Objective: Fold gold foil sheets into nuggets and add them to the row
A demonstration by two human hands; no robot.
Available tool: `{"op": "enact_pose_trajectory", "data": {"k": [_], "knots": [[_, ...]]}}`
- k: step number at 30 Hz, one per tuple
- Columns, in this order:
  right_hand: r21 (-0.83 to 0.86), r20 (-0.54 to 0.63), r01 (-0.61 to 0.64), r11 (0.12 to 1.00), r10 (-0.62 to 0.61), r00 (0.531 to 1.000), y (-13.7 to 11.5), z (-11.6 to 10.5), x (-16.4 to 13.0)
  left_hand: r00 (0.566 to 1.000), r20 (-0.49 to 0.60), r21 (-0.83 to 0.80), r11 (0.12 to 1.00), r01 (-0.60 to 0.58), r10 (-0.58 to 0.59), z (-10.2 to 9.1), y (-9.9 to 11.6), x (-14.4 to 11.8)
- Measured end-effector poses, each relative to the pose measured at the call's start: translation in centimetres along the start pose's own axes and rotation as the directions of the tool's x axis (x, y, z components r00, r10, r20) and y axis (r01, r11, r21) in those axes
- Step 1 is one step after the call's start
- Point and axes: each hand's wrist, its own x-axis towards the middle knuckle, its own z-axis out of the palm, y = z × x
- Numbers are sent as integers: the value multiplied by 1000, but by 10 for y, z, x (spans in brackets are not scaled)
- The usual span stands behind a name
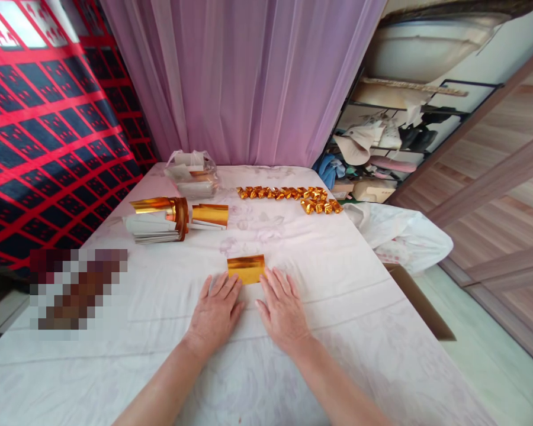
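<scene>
A rectangular sheet of shiny gold foil paper [246,267] lies flat on the cloth-covered table in front of me. My left hand [215,310] rests palm down with fingers stretched, its fingertips on the sheet's lower left corner. On the other side, my right hand [284,307] lies flat too, fingers spread, touching the sheet's right edge. Beyond and to the left stands a thick stack of gold-and-white paper [157,222], and beside it a smaller pile of gold sheets [210,216]. Folded gold paper pieces [284,193] sit in rows at the far right.
A clear plastic bag [193,174] with paper in it sits at the table's far left. A white plastic bag [408,234] and a cardboard box [420,302] are off the right edge. Behind are a purple curtain [249,83] and a crowded shelf [395,109]. A pixelated patch covers the left side.
</scene>
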Motion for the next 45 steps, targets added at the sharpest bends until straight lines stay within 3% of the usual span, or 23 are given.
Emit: {"op": "enact_pose_trajectory", "data": {"k": [4,9,19,25,28,31,35,45], "knots": [[70,151,126,990,-136,979,-9,2,14,1000,-8,19,999,-26,26,3,-4,-2],[73,283,102,992,-119,952,-1,1,12,997,18,64,995,-76,75,2,-6,-4],[-26,228,-17,1000,23,973,23,-5,-11,999,29,65,997,-29,27,1,-7,-11],[-40,77,-3,999,6,997,23,-3,-11,997,61,57,997,-57,53,-2,-15,-13],[-37,20,64,997,-64,998,17,-6,-4,995,63,52,996,-77,74,-3,-14,-10],[23,108,173,985,-175,979,10,-7,4,995,59,54,995,-82,79,-4,-11,-8],[92,235,167,982,-184,954,8,-4,8,995,66,51,996,-78,74,-6,-9,-7],[98,248,95,991,-117,962,6,-5,4,997,59,48,997,-55,52,-11,-13,-13]]}}
